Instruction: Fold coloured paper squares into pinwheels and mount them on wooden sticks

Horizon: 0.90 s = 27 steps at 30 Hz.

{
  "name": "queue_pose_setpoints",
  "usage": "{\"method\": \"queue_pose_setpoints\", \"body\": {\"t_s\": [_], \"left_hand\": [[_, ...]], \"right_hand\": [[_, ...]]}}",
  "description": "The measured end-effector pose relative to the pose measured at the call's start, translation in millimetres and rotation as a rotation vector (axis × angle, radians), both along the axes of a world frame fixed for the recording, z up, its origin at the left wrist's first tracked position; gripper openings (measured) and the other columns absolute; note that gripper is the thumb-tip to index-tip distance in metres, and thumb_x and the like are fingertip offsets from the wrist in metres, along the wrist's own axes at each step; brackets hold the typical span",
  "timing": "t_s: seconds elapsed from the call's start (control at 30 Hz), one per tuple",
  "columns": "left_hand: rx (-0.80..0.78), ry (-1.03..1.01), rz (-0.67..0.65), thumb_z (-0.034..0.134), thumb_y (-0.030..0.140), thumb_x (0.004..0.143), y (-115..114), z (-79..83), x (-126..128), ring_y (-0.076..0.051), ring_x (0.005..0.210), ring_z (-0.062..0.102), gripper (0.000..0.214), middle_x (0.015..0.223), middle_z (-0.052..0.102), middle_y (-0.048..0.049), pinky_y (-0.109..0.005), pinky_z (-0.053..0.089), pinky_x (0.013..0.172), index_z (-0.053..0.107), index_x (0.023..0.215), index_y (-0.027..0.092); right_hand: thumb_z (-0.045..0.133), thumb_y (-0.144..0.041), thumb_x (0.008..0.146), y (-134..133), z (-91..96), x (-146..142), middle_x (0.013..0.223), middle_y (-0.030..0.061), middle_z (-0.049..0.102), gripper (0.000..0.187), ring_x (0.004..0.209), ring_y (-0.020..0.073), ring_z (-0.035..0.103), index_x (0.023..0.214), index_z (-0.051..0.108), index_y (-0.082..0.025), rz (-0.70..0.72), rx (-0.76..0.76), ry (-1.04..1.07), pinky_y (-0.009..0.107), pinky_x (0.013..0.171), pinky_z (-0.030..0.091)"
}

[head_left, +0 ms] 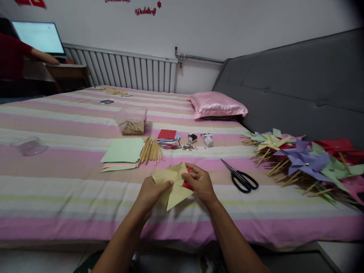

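Observation:
Over the near part of the bed, both hands hold a pale yellow paper pinwheel [176, 193] with cut flaps. My left hand [150, 192] is closed on its left side, thumb lying on top near the middle. My right hand [201, 182] pinches a folded flap at its right side. A bit of red paper [189, 183] shows beside the right fingers; whether it is attached I cannot tell. Beyond the hands lie wooden sticks [150, 150], light green paper sheets [123, 150] and a stack of smaller papers with red on top [167, 135]. Black-handled scissors [241, 178] rest to the right.
Finished pinwheels [304, 161] are heaped at the right. Small metal fasteners [189, 146] lie near little boxes [207, 140]. Farther back are a clear container of sticks [133, 125] and a pink pillow [217, 104]. A clear lid [30, 146] lies left. Another person [14, 57] sits by a monitor.

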<state>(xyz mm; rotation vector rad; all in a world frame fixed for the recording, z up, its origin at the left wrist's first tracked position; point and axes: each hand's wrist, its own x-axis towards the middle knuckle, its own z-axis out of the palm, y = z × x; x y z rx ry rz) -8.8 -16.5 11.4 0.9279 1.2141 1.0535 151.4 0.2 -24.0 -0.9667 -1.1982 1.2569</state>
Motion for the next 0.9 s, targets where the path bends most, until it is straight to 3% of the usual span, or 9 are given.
{"method": "queue_pose_setpoints", "body": {"t_s": [0.17,0.43,0.8,0.9], "left_hand": [[0.013,-0.012,0.03,0.077,0.025,0.051,1.7,-1.2,-1.0,-0.021,0.064,0.063,0.035,0.071,0.072,-0.0094,-0.027,0.047,0.058,0.069,0.08,0.007],[0.0,-0.007,0.031,0.077,0.025,0.051,1.6,-1.6,-0.7,-0.021,0.065,0.064,0.035,0.071,0.072,-0.009,-0.028,0.048,0.06,0.069,0.08,0.008],[0.012,-0.003,0.008,0.074,0.023,0.054,0.0,0.2,-0.4,-0.018,0.058,0.062,0.031,0.075,0.072,-0.0109,-0.025,0.046,0.054,0.069,0.079,0.006],[0.008,-0.003,0.049,0.075,0.022,0.053,1.5,-2.1,0.2,-0.017,0.059,0.062,0.033,0.075,0.072,-0.011,-0.025,0.047,0.054,0.069,0.082,0.006]], "right_hand": [[0.074,-0.033,0.063,-0.4,0.3,1.1,0.063,-0.0035,0.06,0.053,0.057,0.0106,0.057,0.11,0.058,-0.013,0.042,0.005,-0.014,0.022,0.056,0.046],[0.075,-0.031,0.061,-1.1,1.1,1.4,0.06,-0.0033,0.059,0.05,0.054,0.0105,0.055,0.105,0.06,-0.012,0.017,-0.006,-0.036,0.023,0.054,0.045],[0.07,-0.032,0.068,-1.2,-1.9,1.1,0.057,-0.0047,0.058,0.034,0.051,0.008,0.053,0.096,0.063,-0.015,-0.01,0.032,0.01,0.02,0.052,0.043],[0.068,-0.033,0.07,-0.9,0.2,-0.2,0.069,-0.0011,0.063,0.037,0.061,0.012,0.059,0.102,0.061,-0.017,-0.008,0.054,0.017,0.023,0.058,0.047]]}}
